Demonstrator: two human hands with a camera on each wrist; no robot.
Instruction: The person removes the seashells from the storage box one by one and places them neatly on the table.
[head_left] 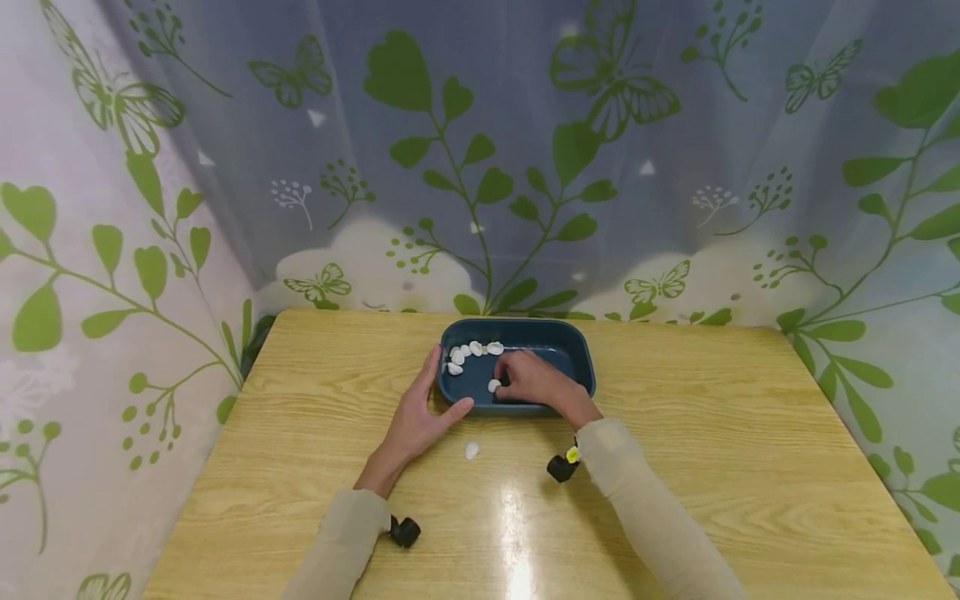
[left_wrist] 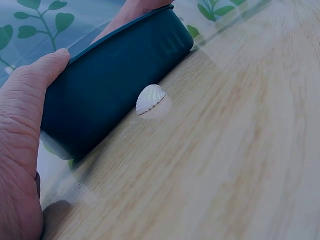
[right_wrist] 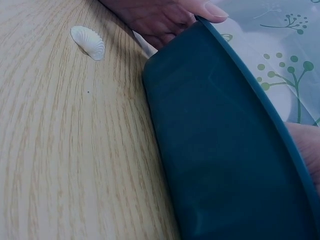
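A dark blue rectangular basin (head_left: 516,410) stands on the table. Along its left and back inside lie several white seashells (head_left: 476,348). My left hand (head_left: 415,421) rests at the basin's front left corner, fingers along the left side and straight thumb (left_wrist: 52,65) at the front rim. My right hand (head_left: 536,379) reaches in over the front wall, fingers curled down, pinching a white seashell (head_left: 494,386) low in the basin. In the right wrist view the wall hides those fingertips. Another ribbed white seashell (left_wrist: 150,99) lies on the table before the basin.
The wooden table (head_left: 337,358) runs back to a patterned curtain (head_left: 465,167), which also hangs at both sides. Small black wrist cameras (head_left: 405,532) show below both cuffs. Light glares on the table's front middle.
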